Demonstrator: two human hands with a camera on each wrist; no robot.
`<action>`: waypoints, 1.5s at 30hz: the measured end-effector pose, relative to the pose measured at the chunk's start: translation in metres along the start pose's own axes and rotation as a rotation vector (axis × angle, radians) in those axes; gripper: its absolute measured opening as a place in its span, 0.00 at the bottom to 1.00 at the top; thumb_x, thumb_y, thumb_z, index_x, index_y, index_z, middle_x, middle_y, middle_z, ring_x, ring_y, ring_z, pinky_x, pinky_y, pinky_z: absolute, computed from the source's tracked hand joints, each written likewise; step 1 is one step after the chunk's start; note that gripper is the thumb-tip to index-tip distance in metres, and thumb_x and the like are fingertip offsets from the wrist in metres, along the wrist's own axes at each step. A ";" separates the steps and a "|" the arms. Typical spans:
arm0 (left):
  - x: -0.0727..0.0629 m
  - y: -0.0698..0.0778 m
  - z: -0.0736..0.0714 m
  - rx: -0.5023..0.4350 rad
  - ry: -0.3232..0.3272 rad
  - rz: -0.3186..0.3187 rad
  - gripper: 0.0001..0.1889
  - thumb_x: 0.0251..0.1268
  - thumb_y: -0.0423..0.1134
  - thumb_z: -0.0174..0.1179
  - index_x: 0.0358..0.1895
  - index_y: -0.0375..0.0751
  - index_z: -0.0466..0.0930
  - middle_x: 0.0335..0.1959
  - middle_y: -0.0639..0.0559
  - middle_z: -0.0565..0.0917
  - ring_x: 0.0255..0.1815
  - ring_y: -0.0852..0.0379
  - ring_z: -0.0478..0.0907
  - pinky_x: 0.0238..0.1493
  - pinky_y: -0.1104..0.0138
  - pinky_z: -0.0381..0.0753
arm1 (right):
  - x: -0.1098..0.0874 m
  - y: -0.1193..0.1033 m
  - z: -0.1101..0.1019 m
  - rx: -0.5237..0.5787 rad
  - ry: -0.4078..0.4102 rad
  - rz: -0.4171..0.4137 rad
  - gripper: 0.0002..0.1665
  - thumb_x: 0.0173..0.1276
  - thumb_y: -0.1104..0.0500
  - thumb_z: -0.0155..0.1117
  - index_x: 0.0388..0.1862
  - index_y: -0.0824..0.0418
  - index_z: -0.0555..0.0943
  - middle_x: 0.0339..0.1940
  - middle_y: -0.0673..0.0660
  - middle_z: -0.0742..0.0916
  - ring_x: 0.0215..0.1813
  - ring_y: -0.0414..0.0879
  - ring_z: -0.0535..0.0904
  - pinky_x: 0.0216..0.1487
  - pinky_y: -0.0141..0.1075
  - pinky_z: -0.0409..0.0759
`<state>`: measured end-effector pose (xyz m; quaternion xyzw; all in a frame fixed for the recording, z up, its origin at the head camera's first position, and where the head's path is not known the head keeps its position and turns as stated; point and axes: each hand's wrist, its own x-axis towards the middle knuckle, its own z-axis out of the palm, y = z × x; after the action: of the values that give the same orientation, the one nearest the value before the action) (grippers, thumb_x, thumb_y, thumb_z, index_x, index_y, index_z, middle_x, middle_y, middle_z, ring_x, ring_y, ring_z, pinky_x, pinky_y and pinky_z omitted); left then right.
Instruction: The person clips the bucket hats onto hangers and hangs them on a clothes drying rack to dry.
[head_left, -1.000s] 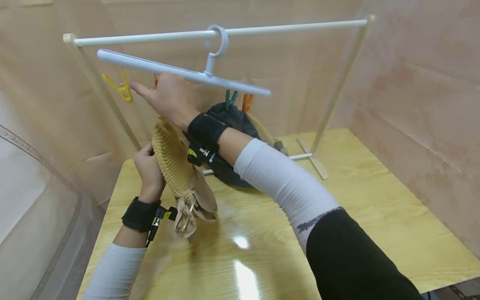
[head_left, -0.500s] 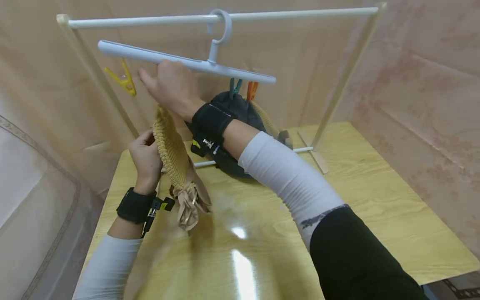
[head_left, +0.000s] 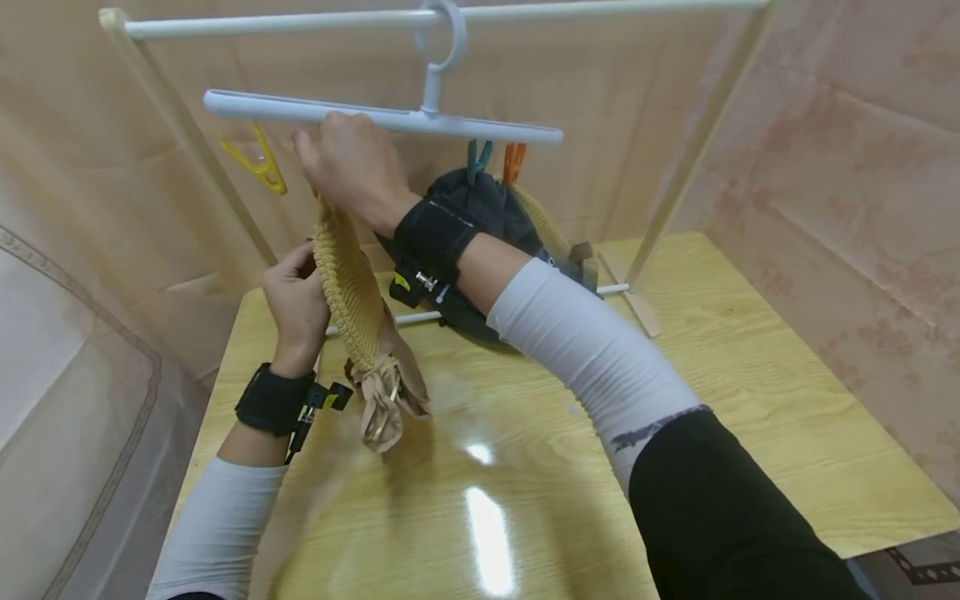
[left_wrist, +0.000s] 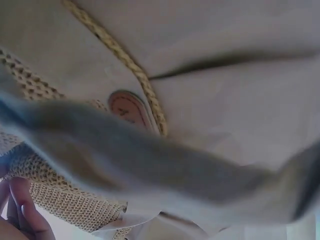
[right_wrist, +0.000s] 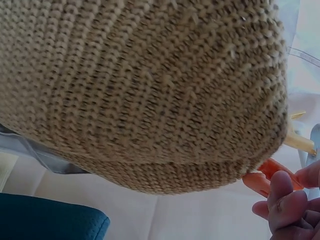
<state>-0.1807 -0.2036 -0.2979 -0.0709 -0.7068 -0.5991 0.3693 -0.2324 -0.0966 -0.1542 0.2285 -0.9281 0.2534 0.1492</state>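
In the head view, my left hand (head_left: 297, 304) pinches the edge of a tan knitted sun hat (head_left: 347, 283). The hat hangs edge-on, its beige cloth part and bow (head_left: 382, 404) at the bottom. Under a pale blue hanger (head_left: 390, 121), my right hand (head_left: 360, 167) is at the hat's top. The right wrist view shows its fingers pinching an orange clothespin (right_wrist: 258, 182) at the hat's edge; how far the clothespin bites is hard to tell. A brown label (left_wrist: 129, 109) and braided trim show in the left wrist view.
The hanger hooks over a white rod (head_left: 285, 23) of a stand on the wooden table (head_left: 570, 483). A yellow clothespin (head_left: 258, 162) hangs at its left. A teal clothespin (head_left: 477, 160) and another orange clothespin (head_left: 513, 162) hold a dark hat (head_left: 480, 208) at its right.
The hanger has tipped from a slant to nearer level, its left end lower. The hat has turned more edge-on and swung slightly. Both hands keep their holds, and the head view has tilted down.
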 end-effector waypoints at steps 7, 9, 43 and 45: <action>0.009 0.003 -0.002 0.043 -0.002 -0.005 0.13 0.66 0.40 0.61 0.40 0.31 0.87 0.24 0.72 0.82 0.26 0.69 0.78 0.33 0.74 0.75 | -0.006 0.001 0.005 0.003 -0.004 0.034 0.29 0.76 0.39 0.45 0.15 0.51 0.65 0.12 0.45 0.65 0.15 0.36 0.60 0.16 0.27 0.56; 0.010 0.002 -0.001 0.044 -0.001 -0.026 0.12 0.66 0.40 0.62 0.40 0.33 0.88 0.24 0.71 0.82 0.26 0.69 0.78 0.33 0.74 0.76 | -0.007 0.001 0.005 0.016 -0.012 0.061 0.30 0.74 0.36 0.46 0.16 0.52 0.64 0.13 0.45 0.64 0.14 0.36 0.59 0.16 0.28 0.56; -0.009 -0.023 0.015 0.050 -0.219 -0.233 0.16 0.71 0.39 0.58 0.52 0.31 0.82 0.34 0.69 0.81 0.32 0.68 0.77 0.38 0.75 0.77 | -0.054 0.085 0.033 0.179 -0.105 -0.102 0.25 0.76 0.40 0.49 0.38 0.56 0.86 0.19 0.50 0.77 0.22 0.43 0.70 0.26 0.30 0.63; -0.012 -0.021 0.016 0.042 -0.223 -0.220 0.16 0.71 0.39 0.58 0.52 0.30 0.82 0.35 0.69 0.81 0.32 0.67 0.78 0.38 0.74 0.77 | -0.057 0.090 0.035 0.195 -0.103 -0.111 0.25 0.76 0.41 0.49 0.42 0.56 0.86 0.23 0.50 0.80 0.24 0.42 0.72 0.28 0.30 0.65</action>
<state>-0.1906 -0.1910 -0.3215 -0.0515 -0.7593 -0.6095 0.2221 -0.2347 -0.0266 -0.2415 0.3054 -0.8915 0.3216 0.0921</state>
